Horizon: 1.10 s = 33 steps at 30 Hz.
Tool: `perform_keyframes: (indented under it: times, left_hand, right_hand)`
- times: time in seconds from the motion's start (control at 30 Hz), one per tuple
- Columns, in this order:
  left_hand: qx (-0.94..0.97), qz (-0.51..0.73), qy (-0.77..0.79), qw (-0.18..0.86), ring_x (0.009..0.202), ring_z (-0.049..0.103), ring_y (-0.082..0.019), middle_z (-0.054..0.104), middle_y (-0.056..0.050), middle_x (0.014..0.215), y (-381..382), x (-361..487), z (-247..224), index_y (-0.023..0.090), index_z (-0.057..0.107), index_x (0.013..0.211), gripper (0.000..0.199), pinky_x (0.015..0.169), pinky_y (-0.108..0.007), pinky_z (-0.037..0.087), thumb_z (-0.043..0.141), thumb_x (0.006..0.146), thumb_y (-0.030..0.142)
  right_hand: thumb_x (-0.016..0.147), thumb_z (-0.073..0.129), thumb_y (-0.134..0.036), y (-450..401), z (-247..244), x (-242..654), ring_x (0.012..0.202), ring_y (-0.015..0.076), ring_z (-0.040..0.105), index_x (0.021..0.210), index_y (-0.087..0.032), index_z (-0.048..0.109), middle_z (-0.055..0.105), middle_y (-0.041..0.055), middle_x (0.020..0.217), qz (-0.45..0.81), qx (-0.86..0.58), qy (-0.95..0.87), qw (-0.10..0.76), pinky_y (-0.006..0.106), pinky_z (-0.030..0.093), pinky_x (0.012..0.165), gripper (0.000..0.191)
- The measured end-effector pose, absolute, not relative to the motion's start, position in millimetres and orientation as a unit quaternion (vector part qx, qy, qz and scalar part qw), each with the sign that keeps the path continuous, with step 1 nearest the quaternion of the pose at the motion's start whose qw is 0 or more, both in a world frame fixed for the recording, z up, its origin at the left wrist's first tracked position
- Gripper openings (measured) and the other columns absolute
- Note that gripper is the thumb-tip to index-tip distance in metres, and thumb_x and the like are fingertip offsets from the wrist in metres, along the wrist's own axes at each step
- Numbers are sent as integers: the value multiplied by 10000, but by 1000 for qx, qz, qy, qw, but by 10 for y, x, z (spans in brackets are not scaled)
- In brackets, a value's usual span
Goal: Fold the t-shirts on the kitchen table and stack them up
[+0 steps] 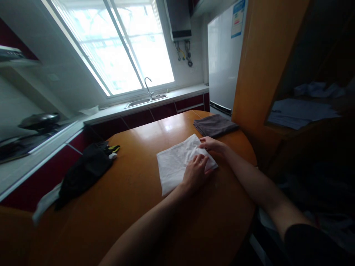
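A folded white cloth (173, 166) lies on the wooden table (133, 184), with some wrinkles near its right part. My left hand (196, 171) rests on the cloth's lower right area, palm down, fingers slightly bent and apart. At the cloth's right edge is my right hand (210, 144), its fingertips touching the fabric with the fingers a little spread. Just beyond my right hand, a folded dark grey cloth (216, 125) lies near the table's far right edge.
Dark clothing (87, 168) with a pale piece hangs over the table's left edge. Behind the table are a counter with a sink (145, 101), a fridge (224, 59) and a window. A pan (41, 120) stands on the stove at left.
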<state>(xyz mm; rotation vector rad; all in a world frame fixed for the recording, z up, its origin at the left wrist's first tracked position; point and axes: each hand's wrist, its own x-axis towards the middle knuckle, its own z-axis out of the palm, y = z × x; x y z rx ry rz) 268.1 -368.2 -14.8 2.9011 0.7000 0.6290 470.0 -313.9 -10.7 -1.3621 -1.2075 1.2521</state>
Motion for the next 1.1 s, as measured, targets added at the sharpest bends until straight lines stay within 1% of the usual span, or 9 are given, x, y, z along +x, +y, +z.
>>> perform_keyframes:
  times: [0.1, 0.2, 0.3, 0.4, 0.5, 0.6, 0.73, 0.9, 1.1]
  left_hand:
    - [942, 222, 251, 16, 1139, 545, -324, 590, -117, 1226, -3686, 2854, -176, 250, 565, 1309, 467, 942, -497, 504, 720, 880, 353]
    - [939, 231, 254, -4, 1111, 540, -310, 589, -106, 1208, -3679, 2867, -174, 254, 560, 1308, 444, 941, -483, 502, 703, 893, 324]
    - [944, 221, 244, -5, 1070, 548, -290, 609, -94, 1154, -3671, 2847, -169, 248, 618, 1217, 291, 917, -445, 510, 647, 928, 267]
    - [949, 212, 233, 16, 1003, 569, -258, 636, -82, 1071, -3661, 2843, -207, 240, 668, 1070, 159, 834, -388, 525, 541, 979, 212]
    - [946, 225, 230, 41, 985, 579, -236, 647, -77, 1052, -3653, 2853, -274, 245, 675, 1058, 202, 767, -336, 526, 483, 1006, 214]
    - [946, 225, 228, 46, 974, 587, -213, 652, -66, 1044, -3653, 2865, -315, 259, 681, 1053, 198, 747, -295, 523, 495, 1000, 215]
    - [952, 212, 219, 27, 948, 592, -203, 658, -61, 1028, -3660, 2869, -307, 255, 681, 1028, 190, 720, -279, 525, 504, 992, 198]
    - [954, 211, 213, -7, 935, 602, -191, 672, -52, 1026, -3668, 2880, -292, 252, 673, 1042, 181, 709, -268, 532, 508, 996, 195]
    - [965, 164, 204, -28, 944, 618, -201, 685, -53, 1057, -3755, 2901, -288, 237, 670, 1085, 162, 716, -285, 560, 546, 984, 218]
  right_hand:
    - [664, 757, -144, -3120, -48, 4695, 535, 93, 534, 833, -133, 722, 670, 9, 677, 508, -544, -495, 449, 174, 400, 468, 173]
    - [665, 764, -139, -3098, -3, 4687, 547, 95, 534, 810, -139, 709, 666, 10, 670, 505, -545, -494, 451, 178, 393, 477, 155]
    - [672, 754, -128, -3098, 20, 4687, 547, 98, 529, 822, -145, 701, 656, 4, 664, 498, -554, -489, 454, 186, 409, 488, 159]
    - [685, 768, -142, -3106, 15, 4696, 541, 101, 526, 839, -146, 700, 636, -3, 649, 493, -559, -492, 450, 195, 426, 492, 169]
    - [721, 803, -225, -3074, -31, 4704, 523, 94, 507, 831, -152, 696, 606, -14, 620, 483, -562, -493, 456, 195, 420, 491, 169]
    - [764, 803, -292, -2981, -122, 4686, 505, 83, 476, 792, -154, 686, 585, -22, 594, 456, -578, -471, 486, 192, 394, 479, 183]
    - [770, 779, -205, -2824, -239, 4642, 514, 92, 474, 731, -141, 656, 594, -11, 578, 431, -606, -426, 516, 203, 393, 479, 144]
    - [767, 747, -145, -2716, -282, 4649, 561, 98, 516, 796, -141, 654, 632, 1, 653, 411, -615, -412, 531, 203, 448, 527, 98]
    - [752, 749, -143, -2726, -368, 4691, 464, 73, 435, 737, -137, 648, 545, -48, 550, 388, -637, -427, 512, 190, 355, 447, 103]
